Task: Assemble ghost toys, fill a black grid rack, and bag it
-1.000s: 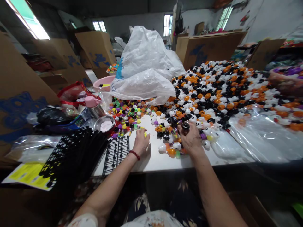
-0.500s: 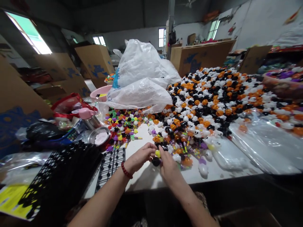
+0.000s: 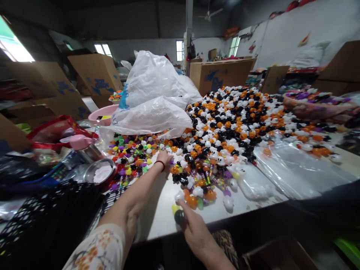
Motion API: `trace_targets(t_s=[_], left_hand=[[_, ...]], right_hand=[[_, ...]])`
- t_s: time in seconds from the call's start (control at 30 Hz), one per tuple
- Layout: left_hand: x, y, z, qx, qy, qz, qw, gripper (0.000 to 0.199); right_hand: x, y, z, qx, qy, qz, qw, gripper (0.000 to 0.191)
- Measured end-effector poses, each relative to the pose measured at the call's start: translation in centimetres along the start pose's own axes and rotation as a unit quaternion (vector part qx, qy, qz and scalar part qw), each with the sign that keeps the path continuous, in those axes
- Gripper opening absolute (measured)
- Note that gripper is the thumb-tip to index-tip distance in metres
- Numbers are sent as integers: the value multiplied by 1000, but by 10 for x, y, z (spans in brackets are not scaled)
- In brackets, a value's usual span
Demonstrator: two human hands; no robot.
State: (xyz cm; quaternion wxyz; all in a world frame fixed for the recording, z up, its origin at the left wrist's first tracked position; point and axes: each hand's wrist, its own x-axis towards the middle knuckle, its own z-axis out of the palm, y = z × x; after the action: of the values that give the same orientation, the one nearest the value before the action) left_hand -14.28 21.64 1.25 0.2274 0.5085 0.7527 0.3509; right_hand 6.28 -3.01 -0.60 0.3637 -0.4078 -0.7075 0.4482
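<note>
The left hand (image 3: 164, 157) reaches into small multicoloured pieces (image 3: 135, 150) just in front of the white sack (image 3: 154, 93); whether its grip is spread or pressed together cannot be told. Nearer the table (image 3: 157, 210) edge than the sack, the right hand (image 3: 198, 234) has its grip pinching 1 black ball (image 3: 179, 216), with 1 yellow piece (image 3: 175, 209) against it. Right of the sack spreads an orange, white and black heap (image 3: 233, 116).

Glossy plastic pieces (image 3: 239, 120) heap across the centre and right. Crinkled, semi-sheen plastic sheeting (image 3: 157, 90) rises upper centre. Matt brown cardboard boxes (image 3: 222, 73) stand behind; a shiny metal bowl (image 3: 99, 171) sits lower left of centre.
</note>
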Motion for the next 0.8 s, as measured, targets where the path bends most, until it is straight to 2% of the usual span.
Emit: trace_targets(t_s=[0.13,0.23,0.33,0.4,0.47,0.5,0.6,0.8], left_hand=[[-18,-2,-19,-82,72,22,994,27],[-50,-5,-41,-149,58,36,987,38],[-103,-9,-59,-240,-40,33,969,53],[-143,-13,-68,-341,-141,-5,930,57],[-181,-18,-76,-392,-189,-40,900,60],[-198,-21,-80,-393,-191,-49,898,61],[-237,-30,-91,-364,-159,-53,916,57],[-286,-44,-116,-333,-80,-63,937,50]], right_hand=[[6,-6,-15,36,35,72,996,21],[13,-8,-26,66,64,75,993,20],[19,-6,-31,117,81,51,988,26],[21,-6,-29,141,81,41,986,28],[22,-10,-24,142,78,36,986,29],[21,-13,-21,134,77,32,988,28],[18,-25,-10,97,56,0,994,23],[7,-58,10,26,-51,-91,994,17]])
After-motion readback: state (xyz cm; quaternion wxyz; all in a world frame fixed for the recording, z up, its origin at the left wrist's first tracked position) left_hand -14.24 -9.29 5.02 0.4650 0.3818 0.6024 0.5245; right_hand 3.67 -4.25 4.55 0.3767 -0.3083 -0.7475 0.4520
